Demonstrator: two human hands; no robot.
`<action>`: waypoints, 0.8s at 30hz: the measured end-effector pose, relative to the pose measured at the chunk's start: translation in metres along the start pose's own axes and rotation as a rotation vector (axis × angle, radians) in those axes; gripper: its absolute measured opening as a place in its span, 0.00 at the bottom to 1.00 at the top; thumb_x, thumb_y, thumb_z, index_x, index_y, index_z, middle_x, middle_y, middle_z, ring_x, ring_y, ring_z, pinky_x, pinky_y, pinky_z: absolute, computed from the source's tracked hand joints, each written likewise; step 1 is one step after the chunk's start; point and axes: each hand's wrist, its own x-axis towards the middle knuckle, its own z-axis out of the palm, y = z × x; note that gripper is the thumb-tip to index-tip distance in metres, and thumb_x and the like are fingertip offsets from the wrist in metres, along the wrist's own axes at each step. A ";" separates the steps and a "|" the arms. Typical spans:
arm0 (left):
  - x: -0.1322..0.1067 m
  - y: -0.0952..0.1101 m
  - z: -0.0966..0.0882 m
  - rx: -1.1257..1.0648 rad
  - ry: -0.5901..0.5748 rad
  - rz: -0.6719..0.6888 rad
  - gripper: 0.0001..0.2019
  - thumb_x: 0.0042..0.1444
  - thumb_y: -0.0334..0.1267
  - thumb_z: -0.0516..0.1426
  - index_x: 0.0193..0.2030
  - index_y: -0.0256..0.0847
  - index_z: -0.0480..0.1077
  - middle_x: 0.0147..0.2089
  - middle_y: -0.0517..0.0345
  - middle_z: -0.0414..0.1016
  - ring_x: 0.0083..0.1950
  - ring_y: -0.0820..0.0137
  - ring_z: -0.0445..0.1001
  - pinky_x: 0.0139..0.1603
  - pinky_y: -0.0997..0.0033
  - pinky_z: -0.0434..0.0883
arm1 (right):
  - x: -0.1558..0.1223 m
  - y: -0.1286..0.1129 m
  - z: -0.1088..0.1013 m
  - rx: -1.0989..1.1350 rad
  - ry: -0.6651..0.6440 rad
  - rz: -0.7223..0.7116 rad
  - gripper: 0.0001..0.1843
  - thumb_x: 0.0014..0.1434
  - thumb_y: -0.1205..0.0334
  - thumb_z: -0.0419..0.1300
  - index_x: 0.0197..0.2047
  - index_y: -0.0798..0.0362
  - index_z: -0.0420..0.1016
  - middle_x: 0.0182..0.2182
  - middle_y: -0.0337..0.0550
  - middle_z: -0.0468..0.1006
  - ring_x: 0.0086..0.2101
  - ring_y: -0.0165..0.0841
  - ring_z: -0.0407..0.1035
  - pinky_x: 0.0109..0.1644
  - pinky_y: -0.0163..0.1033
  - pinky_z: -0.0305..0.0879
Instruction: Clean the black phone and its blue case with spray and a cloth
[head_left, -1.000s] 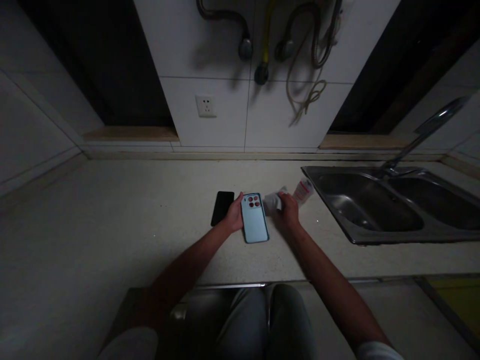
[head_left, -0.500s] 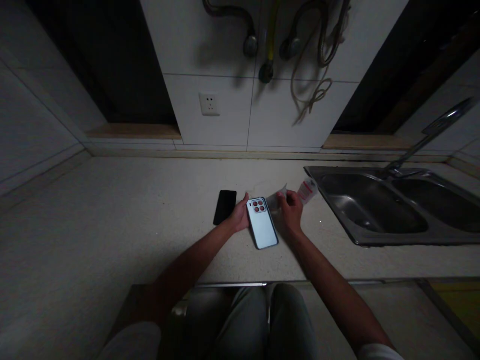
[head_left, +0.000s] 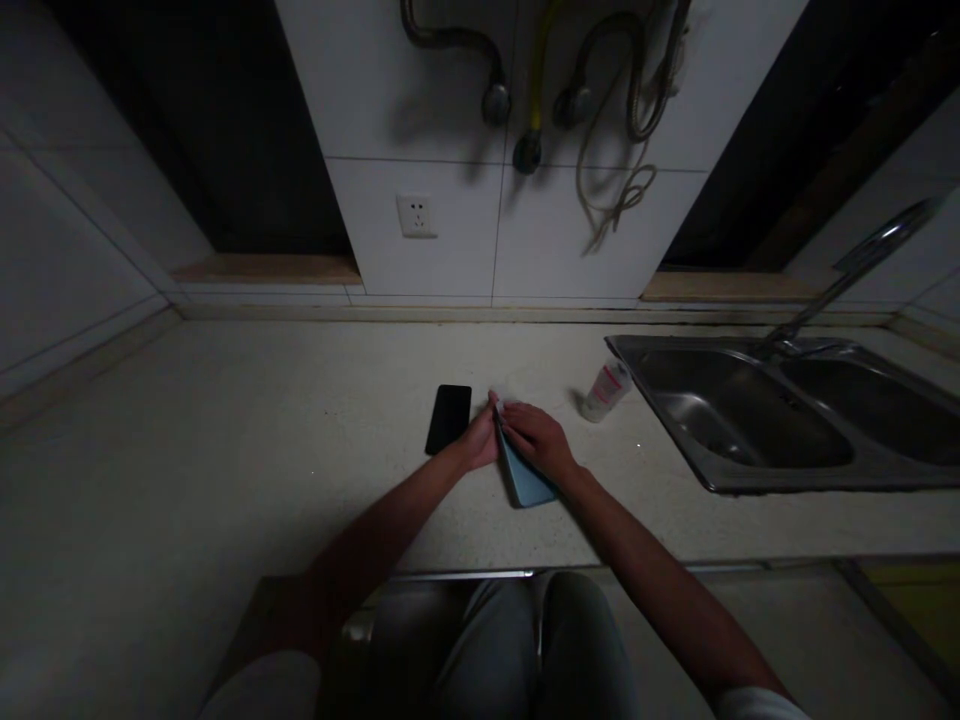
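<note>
My left hand [head_left: 480, 440] grips the left edge of a pale blue smartphone [head_left: 531, 486], which is tilted over the counter with its back up. Over the upper part of the phone lies my right hand [head_left: 538, 438], its fingers bent together and pressed against the back and edge near the left fingertips. A bit of a thin whitish wipe [head_left: 501, 403] shows at those fingers; most of it is hidden, as is the phone's camera block. A black smartphone [head_left: 449, 419] lies flat just left of my left hand. Right of my hands is a small clear bottle [head_left: 608, 389] with a red-and-white label.
The pale countertop [head_left: 300, 420] runs along a tiled wall. A steel double sink [head_left: 712, 480] with a curved faucet [head_left: 862, 255] is set in at the right. Hoses [head_left: 457, 38], a tied cord [head_left: 626, 195] and a wall socket [head_left: 416, 216] are on the wall.
My right hand has moved left from beside the phone onto its upper back, bringing the whitish wipe along. The phone has tilted, and the bottle is now in full view.
</note>
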 end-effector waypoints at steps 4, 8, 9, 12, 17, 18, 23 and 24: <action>0.003 0.001 -0.005 -0.015 0.028 -0.027 0.30 0.65 0.61 0.48 0.50 0.34 0.74 0.41 0.43 0.81 0.46 0.57 0.80 0.50 0.58 0.73 | -0.001 -0.003 0.000 0.009 -0.042 -0.025 0.14 0.66 0.58 0.58 0.51 0.44 0.81 0.49 0.46 0.83 0.55 0.42 0.74 0.60 0.53 0.69; 0.005 0.002 -0.008 -0.015 0.035 -0.047 0.33 0.63 0.64 0.48 0.50 0.34 0.75 0.40 0.41 0.81 0.44 0.57 0.80 0.48 0.59 0.74 | 0.001 -0.008 -0.003 -0.022 -0.100 -0.044 0.13 0.65 0.59 0.58 0.50 0.45 0.82 0.47 0.47 0.84 0.51 0.42 0.77 0.58 0.54 0.69; 0.005 0.002 -0.008 -0.018 0.041 -0.053 0.34 0.63 0.65 0.47 0.50 0.34 0.75 0.40 0.41 0.81 0.43 0.57 0.80 0.47 0.60 0.74 | 0.001 -0.009 -0.004 -0.024 -0.110 -0.053 0.13 0.65 0.59 0.58 0.49 0.45 0.82 0.46 0.47 0.85 0.50 0.42 0.77 0.58 0.54 0.70; 0.007 0.004 -0.010 -0.030 0.069 -0.066 0.37 0.62 0.67 0.44 0.49 0.34 0.76 0.40 0.41 0.81 0.42 0.58 0.80 0.45 0.61 0.74 | 0.001 -0.012 -0.004 -0.016 -0.133 -0.077 0.12 0.66 0.59 0.58 0.48 0.45 0.83 0.45 0.47 0.85 0.50 0.42 0.76 0.57 0.53 0.70; 0.006 0.005 -0.013 -0.033 0.100 -0.028 0.37 0.59 0.70 0.47 0.46 0.34 0.75 0.40 0.41 0.81 0.43 0.57 0.80 0.44 0.61 0.75 | -0.008 -0.025 -0.008 -0.065 -0.207 -0.126 0.12 0.67 0.60 0.57 0.45 0.46 0.83 0.45 0.47 0.85 0.51 0.41 0.76 0.57 0.49 0.70; 0.005 0.004 -0.013 -0.026 0.110 -0.019 0.37 0.59 0.69 0.47 0.45 0.34 0.75 0.39 0.40 0.81 0.43 0.56 0.81 0.45 0.60 0.75 | -0.012 -0.029 -0.009 -0.081 -0.216 -0.139 0.12 0.67 0.61 0.57 0.46 0.47 0.82 0.45 0.48 0.84 0.51 0.41 0.76 0.56 0.49 0.71; -0.001 0.004 -0.009 0.013 0.107 0.020 0.33 0.59 0.68 0.50 0.41 0.36 0.73 0.39 0.39 0.81 0.41 0.54 0.81 0.46 0.52 0.75 | -0.044 -0.059 -0.013 -0.164 -0.279 -0.230 0.13 0.66 0.65 0.56 0.49 0.50 0.80 0.44 0.48 0.85 0.48 0.40 0.77 0.53 0.47 0.73; -0.002 0.005 -0.008 0.012 0.102 0.027 0.32 0.59 0.68 0.50 0.42 0.36 0.73 0.39 0.40 0.81 0.41 0.54 0.81 0.46 0.51 0.75 | -0.051 -0.065 -0.014 -0.179 -0.295 -0.236 0.13 0.66 0.66 0.55 0.49 0.49 0.80 0.44 0.47 0.85 0.48 0.40 0.78 0.53 0.46 0.73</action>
